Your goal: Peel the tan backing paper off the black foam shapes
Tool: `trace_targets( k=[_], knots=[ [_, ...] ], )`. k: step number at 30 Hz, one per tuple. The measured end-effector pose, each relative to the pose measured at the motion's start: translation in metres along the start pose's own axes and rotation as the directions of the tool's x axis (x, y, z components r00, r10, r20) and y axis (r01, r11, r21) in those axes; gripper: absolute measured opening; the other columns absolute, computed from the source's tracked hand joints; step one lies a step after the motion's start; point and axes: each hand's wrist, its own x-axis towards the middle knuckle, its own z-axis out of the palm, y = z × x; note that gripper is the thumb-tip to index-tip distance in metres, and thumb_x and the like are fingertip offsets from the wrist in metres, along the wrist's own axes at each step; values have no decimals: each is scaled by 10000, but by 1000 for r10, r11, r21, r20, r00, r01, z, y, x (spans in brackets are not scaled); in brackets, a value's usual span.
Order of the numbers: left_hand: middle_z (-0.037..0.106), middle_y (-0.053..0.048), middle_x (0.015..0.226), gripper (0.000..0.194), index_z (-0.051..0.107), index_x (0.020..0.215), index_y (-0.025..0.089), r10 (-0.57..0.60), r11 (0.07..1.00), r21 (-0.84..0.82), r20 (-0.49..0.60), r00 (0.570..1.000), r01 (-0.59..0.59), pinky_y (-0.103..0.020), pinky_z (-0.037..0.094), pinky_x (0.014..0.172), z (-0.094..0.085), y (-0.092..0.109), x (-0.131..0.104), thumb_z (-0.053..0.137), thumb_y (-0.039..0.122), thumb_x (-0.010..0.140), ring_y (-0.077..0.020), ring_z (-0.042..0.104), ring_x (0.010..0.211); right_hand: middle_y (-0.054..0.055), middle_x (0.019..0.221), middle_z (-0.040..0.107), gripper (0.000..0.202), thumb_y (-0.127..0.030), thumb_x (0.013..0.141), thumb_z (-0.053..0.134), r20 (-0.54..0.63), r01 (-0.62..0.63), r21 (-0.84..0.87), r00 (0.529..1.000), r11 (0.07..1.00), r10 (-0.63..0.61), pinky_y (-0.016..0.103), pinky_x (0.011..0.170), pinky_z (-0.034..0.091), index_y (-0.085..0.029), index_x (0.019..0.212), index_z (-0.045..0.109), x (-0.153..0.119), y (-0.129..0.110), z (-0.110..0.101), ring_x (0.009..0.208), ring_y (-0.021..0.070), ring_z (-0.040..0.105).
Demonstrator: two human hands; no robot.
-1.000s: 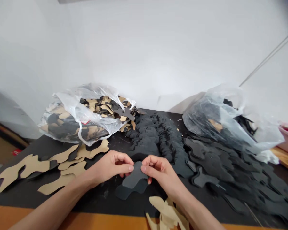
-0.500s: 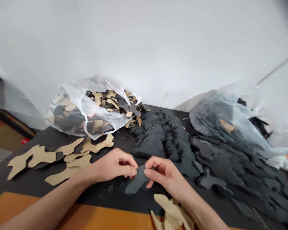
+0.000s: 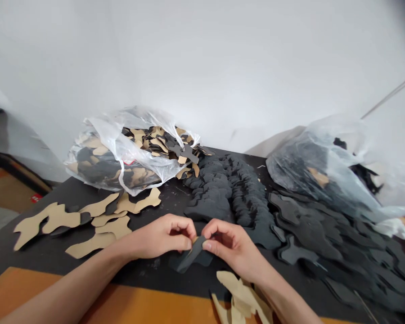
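A dark grey, curved foam piece (image 3: 193, 255) is pinched between my two hands, low over the black table (image 3: 145, 274). My left hand (image 3: 175, 235) grips its upper left edge between thumb and fingers, where a thin strip of tan backing shows. On the piece's upper right edge, my right hand (image 3: 224, 240) pinches with thumb and index finger. Another dark piece (image 3: 205, 258) lies under or against it; whether they are joined I cannot tell. Tan backing papers (image 3: 238, 294) lie in a heap beside my right wrist.
Overlapping rows of dark foam pieces (image 3: 211, 193) stretch behind my hands. Loose dark pieces (image 3: 310, 234) spread on the right below a plastic bag (image 3: 324, 166). Another clear bag (image 3: 148, 164) holds tan-backed pieces. Tan-faced pieces (image 3: 97, 240) lie at left, orange board (image 3: 138, 306) in front.
The held piece has tilted and now shows a narrower face, with a tan strip visible at its left edge. Both hands stay nearly in place.
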Motion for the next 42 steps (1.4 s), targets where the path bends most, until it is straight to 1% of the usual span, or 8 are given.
trace_targets(
  k=[4,11,17,22,25,30,36,42],
  knots=[
    [510,44,733,48,550,796,186,23,999,-29,-56,998,-24,-237,348,659,1,0,2,520,224,792,-127,450,698,23,936,637,50,-165,871,685,-55,253,-223,961,941,-272,256,764,460,-203,852,658,0,-1,-3,846,140,603],
    [502,26,777,151,522,778,184,19,993,-114,-80,997,-28,-256,374,709,9,4,1,552,316,843,-144,482,749,67,1045,619,206,-27,913,556,66,533,-536,799,654,-597,303,848,493,-203,915,662,-4,-4,-6,991,173,599],
    [468,39,744,122,500,759,187,60,996,-50,-266,962,-76,-254,349,662,8,-3,5,563,287,791,-135,415,710,95,1093,629,318,-47,913,570,132,522,-662,788,538,-601,349,875,525,-218,1180,557,-9,-2,-2,1035,205,588],
    [515,31,781,160,462,758,194,32,990,-122,-248,968,-64,-268,450,666,14,-7,8,565,316,775,-130,525,693,80,1068,662,358,-34,928,524,125,530,-671,770,519,-625,327,834,525,-240,1219,554,-8,-4,4,969,191,620],
    [591,-4,823,177,478,818,189,5,984,-169,-237,972,-47,-319,512,712,15,-6,7,550,351,831,-159,604,739,31,944,667,252,-70,922,557,-25,432,-595,833,678,-553,302,801,503,-249,1097,590,-7,-5,6,875,166,616],
    [610,-38,997,162,531,987,202,119,993,32,-417,901,-117,-350,494,878,10,0,-5,553,338,903,-201,600,990,-4,885,599,142,-194,846,666,-285,75,-245,947,967,-146,250,723,490,-225,947,571,-3,-4,7,823,143,593],
    [573,-51,1169,154,537,930,229,294,881,468,-436,850,-65,-331,517,855,42,-14,-33,613,163,813,-197,630,973,-51,767,473,268,-283,716,746,-113,-147,128,980,981,162,191,487,436,-207,804,505,1,-2,10,609,90,454],
    [601,-67,1175,250,606,1074,263,476,677,736,-458,750,20,-322,564,824,72,-52,-41,531,119,884,-218,664,1008,-45,719,521,117,-159,739,644,-97,-196,-59,977,979,190,186,492,404,-198,780,541,-3,6,15,598,93,470]
  ],
)
